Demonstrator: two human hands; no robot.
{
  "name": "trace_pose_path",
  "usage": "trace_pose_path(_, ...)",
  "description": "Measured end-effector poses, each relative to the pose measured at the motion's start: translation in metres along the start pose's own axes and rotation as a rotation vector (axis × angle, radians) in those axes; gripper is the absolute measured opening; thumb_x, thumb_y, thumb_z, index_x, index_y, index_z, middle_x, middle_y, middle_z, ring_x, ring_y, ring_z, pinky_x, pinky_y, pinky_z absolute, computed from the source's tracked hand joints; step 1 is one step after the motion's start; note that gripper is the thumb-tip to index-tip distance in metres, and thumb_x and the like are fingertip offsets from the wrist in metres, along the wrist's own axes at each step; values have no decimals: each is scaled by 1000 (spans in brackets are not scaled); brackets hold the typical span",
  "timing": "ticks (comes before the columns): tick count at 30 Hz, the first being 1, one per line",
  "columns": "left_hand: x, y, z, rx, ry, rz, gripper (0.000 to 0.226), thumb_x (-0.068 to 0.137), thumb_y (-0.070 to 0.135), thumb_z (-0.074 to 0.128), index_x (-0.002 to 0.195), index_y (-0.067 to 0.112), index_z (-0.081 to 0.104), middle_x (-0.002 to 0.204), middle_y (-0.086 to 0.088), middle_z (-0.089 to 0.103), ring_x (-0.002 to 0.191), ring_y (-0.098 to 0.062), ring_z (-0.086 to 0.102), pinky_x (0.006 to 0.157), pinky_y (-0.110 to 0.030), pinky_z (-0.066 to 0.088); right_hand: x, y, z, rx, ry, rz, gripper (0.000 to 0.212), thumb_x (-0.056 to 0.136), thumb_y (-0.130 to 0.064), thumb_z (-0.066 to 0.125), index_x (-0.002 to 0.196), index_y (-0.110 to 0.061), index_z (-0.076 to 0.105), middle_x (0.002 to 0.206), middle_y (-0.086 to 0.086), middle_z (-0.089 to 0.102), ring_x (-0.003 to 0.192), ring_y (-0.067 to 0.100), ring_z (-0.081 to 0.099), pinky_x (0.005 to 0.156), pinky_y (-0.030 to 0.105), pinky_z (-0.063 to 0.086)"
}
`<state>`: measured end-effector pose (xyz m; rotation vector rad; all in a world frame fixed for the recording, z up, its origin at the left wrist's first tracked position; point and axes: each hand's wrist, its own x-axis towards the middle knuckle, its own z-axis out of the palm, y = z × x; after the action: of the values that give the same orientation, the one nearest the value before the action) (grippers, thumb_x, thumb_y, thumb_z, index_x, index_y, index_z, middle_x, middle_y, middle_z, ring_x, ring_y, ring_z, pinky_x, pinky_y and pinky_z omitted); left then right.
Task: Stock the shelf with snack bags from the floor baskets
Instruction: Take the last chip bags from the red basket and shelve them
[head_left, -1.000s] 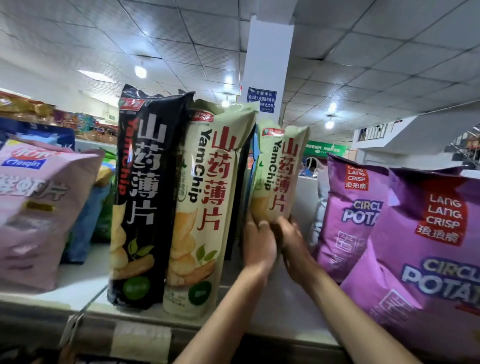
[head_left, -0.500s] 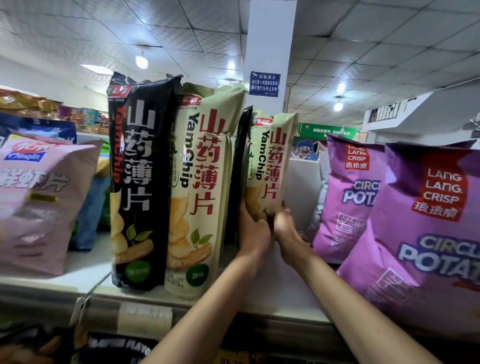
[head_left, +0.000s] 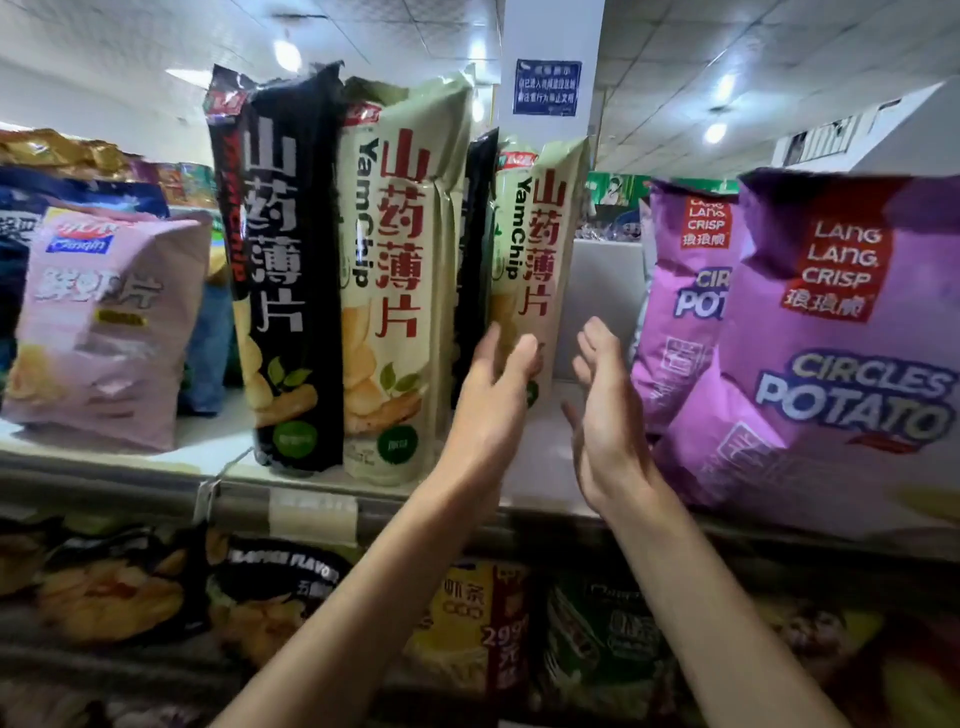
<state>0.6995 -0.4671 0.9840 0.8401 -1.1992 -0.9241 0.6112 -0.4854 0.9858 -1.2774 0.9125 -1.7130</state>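
A cream YamChip bag (head_left: 537, 244) stands upright toward the back of the top shelf (head_left: 540, 467), behind two front bags, one black (head_left: 280, 260) and one cream (head_left: 400, 270). My left hand (head_left: 491, 405) has its fingers spread, with the fingertips against the rear cream bag's lower left side. My right hand (head_left: 608, 415) is open, a little to the right of that bag and not touching it. The floor baskets are out of view.
Purple Lang Lang Crisp potato bags (head_left: 831, 338) fill the shelf's right side. A pink Qinqin bag (head_left: 104, 327) stands at the left. A white pillar (head_left: 550, 67) rises behind. The lower shelf (head_left: 311, 597) holds more snack bags.
Both hands gripped the rear cream bag's bottom and set it upright. Now the right hand has let go and drawn back, and the left hand has opened against the bag.
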Motion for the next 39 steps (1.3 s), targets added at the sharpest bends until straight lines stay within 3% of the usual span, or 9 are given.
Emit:
trace_pose_path(6,-109,-20,-40,-133,-126,29,47,84,60,58,129,54,50,145,24,47,128,12,45,113,-35,34,-147,7,-55,65,-31,-94,63,80,-58,50,140,-37,44,148,-17,48,136,-4,42,113,35,33)
trace_pose_path(10,-182,-66,-33,-189,-324,-138,43,83,55,54,126,47,55,141,19,55,132,4,47,106,-34,40,-245,18,-123,29,160,-10,79,76,-67,59,143,-28,44,147,-8,52,137,8,45,111,42,36)
trace_pose_path(12,-211,-86,-14,-193,-418,-217,43,82,55,55,124,47,57,140,18,56,132,2,48,106,-37,42,-283,22,-163,40,331,52,70,83,-57,60,143,-23,45,144,-6,55,135,10,49,109,44,41)
trace_pose_path(17,-285,-114,83,-190,-703,-398,36,88,57,57,123,47,56,143,18,53,133,2,46,112,-41,41,-379,12,-284,3,812,87,56,85,-45,46,137,-24,51,135,-6,62,129,11,55,107,36,47)
trace_pose_path(22,-360,-121,204,-247,-953,-470,37,89,56,59,124,44,56,137,22,57,126,6,52,104,-27,46,-454,-17,-394,-4,1090,28,61,83,-50,46,138,-24,49,137,-6,59,126,6,56,107,36,44)
trace_pose_path(24,-390,-129,260,-264,-1005,-498,33,87,50,56,119,40,58,125,25,65,117,8,58,100,-26,48,-476,-31,-438,-16,1133,-6,75,74,-60,59,139,-24,49,137,-7,59,126,5,56,105,32,45)
trace_pose_path(29,-471,-151,401,-265,-1120,-605,44,82,53,56,123,41,58,139,18,57,126,5,53,109,-35,43,-530,-57,-561,-45,1255,9,54,85,-47,47,135,-26,53,138,-6,59,127,6,55,107,37,43)
trace_pose_path(36,-559,-217,526,-187,-1269,-743,36,89,54,57,124,43,56,138,17,57,126,2,54,99,-24,50,-591,-42,-686,-16,1426,149,43,88,-45,44,128,-32,54,136,-10,59,128,5,54,103,32,45)
trace_pose_path(39,-588,-278,568,-49,-1316,-795,35,86,49,53,120,40,58,127,20,61,110,11,61,97,-28,51,-603,-9,-737,10,1483,242,43,84,-43,47,125,-31,55,129,-12,61,121,3,57,100,30,46)
